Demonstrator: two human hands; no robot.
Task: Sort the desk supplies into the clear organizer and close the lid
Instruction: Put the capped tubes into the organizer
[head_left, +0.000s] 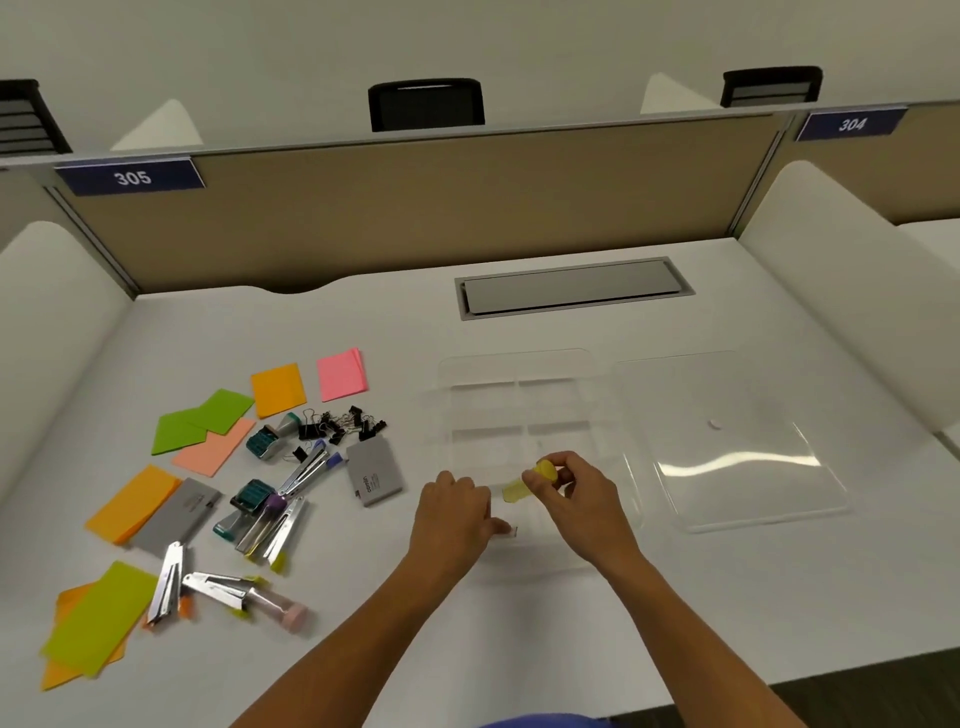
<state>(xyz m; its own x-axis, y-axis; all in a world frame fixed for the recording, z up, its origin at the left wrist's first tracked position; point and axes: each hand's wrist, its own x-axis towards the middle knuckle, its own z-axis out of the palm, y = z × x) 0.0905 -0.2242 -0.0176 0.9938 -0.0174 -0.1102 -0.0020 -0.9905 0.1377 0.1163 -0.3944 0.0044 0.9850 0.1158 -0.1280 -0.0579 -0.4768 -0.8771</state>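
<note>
Glossy clear plastic lid (737, 441), matt white desk (519, 649), shiny metal staplers (218, 584).

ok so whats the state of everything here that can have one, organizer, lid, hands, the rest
clear organizer: open, compartments look empty
lid: off, lying flat on the desk to the organizer's right
right hand: closed on a yellow item over the organizer's near edge
left hand: resting at the organizer's near left edge, empty as far as shows
binder clips: loose pile on the desk
sticky notes: scattered, unsorted
</note>
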